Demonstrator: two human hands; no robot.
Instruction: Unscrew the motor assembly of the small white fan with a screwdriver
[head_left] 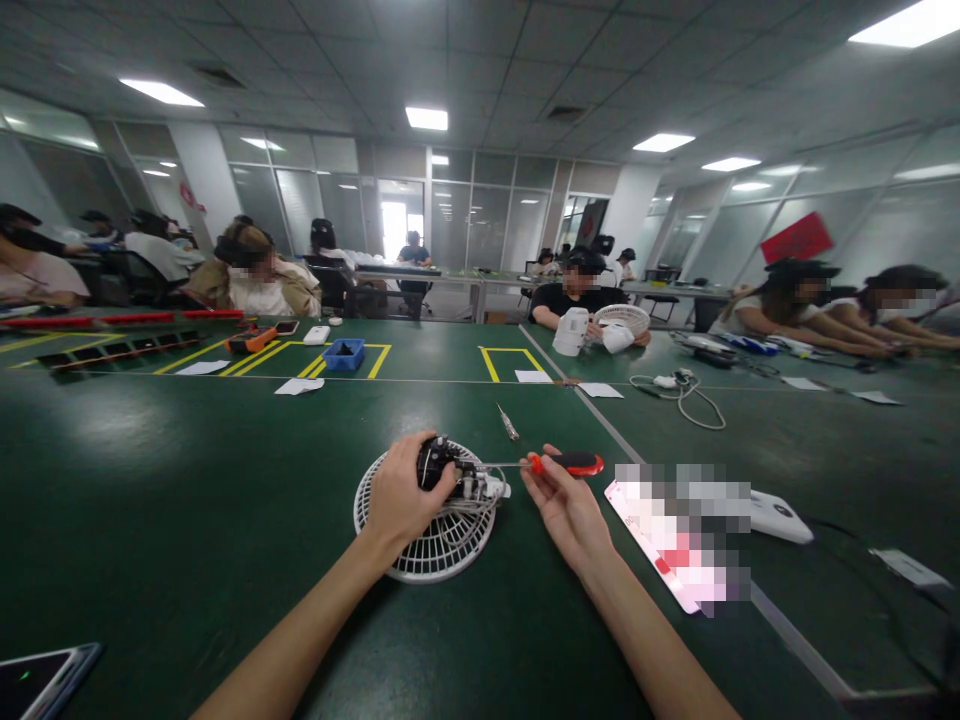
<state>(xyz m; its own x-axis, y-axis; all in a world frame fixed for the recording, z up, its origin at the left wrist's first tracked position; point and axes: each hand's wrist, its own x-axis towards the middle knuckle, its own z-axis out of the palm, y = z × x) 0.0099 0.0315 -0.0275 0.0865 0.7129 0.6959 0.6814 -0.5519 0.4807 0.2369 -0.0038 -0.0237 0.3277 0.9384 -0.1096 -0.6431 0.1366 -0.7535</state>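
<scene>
On the green table lies a round white fan grille (439,555), with a black fan motor (435,462) and wiring resting on top of it. My left hand (405,490) is closed around the motor, its thumb towards the right side. My right hand (562,500) pinches a red and black screwdriver (574,464) near the front of its handle. The metal shaft points left and reaches the motor assembly; whether the tip sits in a screw cannot be seen. Beyond the hands, a small clear-handled screwdriver (508,422) lies on the table.
Right of my hand are a lit phone (652,550) and a white device (780,517) with a cable. Another phone (45,685) lies at the near left. Further off stand a blue bin (345,355) and paper slips (532,377). Across the table a person (581,295) handles white fan parts.
</scene>
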